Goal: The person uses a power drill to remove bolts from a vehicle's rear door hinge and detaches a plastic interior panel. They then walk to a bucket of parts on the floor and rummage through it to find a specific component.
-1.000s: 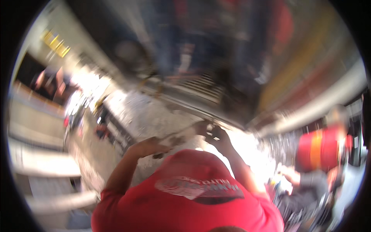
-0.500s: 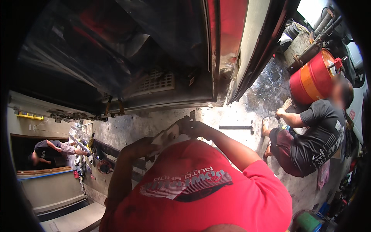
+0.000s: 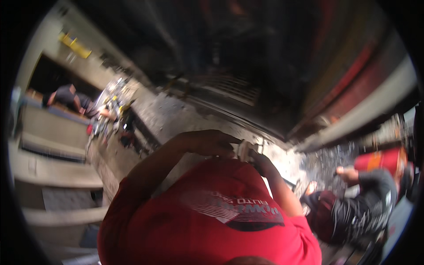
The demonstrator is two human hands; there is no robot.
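Observation:
Both my hands are together in front of my red shirt, around a small pale piece (image 3: 244, 150) whose kind I cannot make out through the blur. My left hand (image 3: 210, 143) reaches it from the left, its fingers bent against the near side. On the other side, my right hand (image 3: 261, 162) grips the same piece, with its fingers partly hidden behind it.
An open vehicle door or body panel with a vent grille (image 3: 234, 88) looms just ahead. At right a person in dark clothes (image 3: 353, 207) crouches by a red drum (image 3: 382, 160). Another person (image 3: 73, 99) is at far left, near cluttered tools (image 3: 108, 110).
My view has turned left, smearing the picture, and the surroundings appear tilted. My hands have shifted a little right, and the pale piece now shows smaller between them.

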